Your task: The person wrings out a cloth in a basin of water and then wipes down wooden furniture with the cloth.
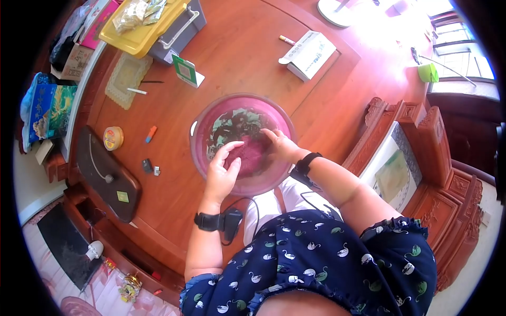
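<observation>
We note the pink basin (pixel 200 152) at our twelve o'clock. Left hand (pixel 221 171): at its seven o'clock, thumb and fingers parted. Right hand (pixel 283 147): at its three o'clock, fingers spread. White box (pixel 311 55): on table (pixel 242 52), basin's one o'clock.

A round pink basin (pixel 279 118) sits upright, mouth up, right at the person's knees, the reddish-brown desk (pixel 163 118) stretching away beyond it. Inside lies a patchy mass (pixel 232 126), blackish and pale green, bunched toward the far side; I can't make out whether it's cloth or something else.
</observation>
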### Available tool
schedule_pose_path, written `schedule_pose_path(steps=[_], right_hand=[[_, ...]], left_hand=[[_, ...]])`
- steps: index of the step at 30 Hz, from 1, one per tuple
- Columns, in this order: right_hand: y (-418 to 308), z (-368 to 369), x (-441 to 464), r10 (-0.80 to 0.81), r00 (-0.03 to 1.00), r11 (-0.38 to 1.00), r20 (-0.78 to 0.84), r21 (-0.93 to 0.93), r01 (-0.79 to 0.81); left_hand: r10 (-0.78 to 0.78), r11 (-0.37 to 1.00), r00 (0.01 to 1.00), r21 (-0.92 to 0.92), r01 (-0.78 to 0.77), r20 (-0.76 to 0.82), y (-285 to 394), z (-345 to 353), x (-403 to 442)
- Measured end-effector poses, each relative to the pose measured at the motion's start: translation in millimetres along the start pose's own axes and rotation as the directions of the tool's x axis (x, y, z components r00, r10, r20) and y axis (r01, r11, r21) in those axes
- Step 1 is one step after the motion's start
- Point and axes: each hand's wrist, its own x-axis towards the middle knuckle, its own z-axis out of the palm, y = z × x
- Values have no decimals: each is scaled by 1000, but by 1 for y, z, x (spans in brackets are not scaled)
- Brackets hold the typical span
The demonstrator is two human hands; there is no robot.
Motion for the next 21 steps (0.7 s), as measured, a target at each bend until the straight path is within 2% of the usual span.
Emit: schedule_pose_path(steps=[2,4,6,7,8,10,12,14,15,16,17,18,20,21], right_hand=[[-9,3,-1,-25,1000,999,-5,45,25],[-23,7,-1,-139,990,990,-18,-9,139],[-28,15,3,-151,988,987,-33,52,152],[-22,25,10,-181,981,980,-64,75,185],[-16,33,17,-211,973,971,-93,95,220],[-17,36,23,-205,976,967,-76,138,213],[-14,35,25,-238,957,950,-163,165,265],[-21,26,23,-289,935,920,-204,210,330],[-44,4,9,-86,994,932,-74,345,107],[-58,-10,-1,111,990,888,82,440,-136],[-49,-7,4,46,998,911,41,409,-59],[-50,-12,7,40,998,916,49,397,-56],[-57,-24,7,116,973,905,201,383,-187],[-66,-31,3,7,990,930,142,362,-59]], left_hand=[[-78,968,996,-236,87,49,25,1,-7],[-70,957,996,-279,82,53,47,1,-12],[-55,913,996,-399,79,70,58,0,-15],[-42,927,997,-370,65,70,60,-2,-16],[-63,877,995,-473,90,72,64,-2,-18],[-77,820,997,-569,63,-1,65,-6,-19],[-90,716,988,-698,-24,-126,57,-16,-20],[-130,739,955,-668,-86,-266,41,-30,-25],[-154,749,935,-655,-101,-320,28,-38,-28],[-152,746,930,-656,-114,-335,13,-45,-33],[-218,762,920,-645,-49,-327,-4,-52,-39],[-284,772,904,-636,18,-319,-24,-58,-44],[-406,699,846,-714,45,-344,-69,-61,-54],[-440,682,828,-730,56,-347,-90,-58,-56]])
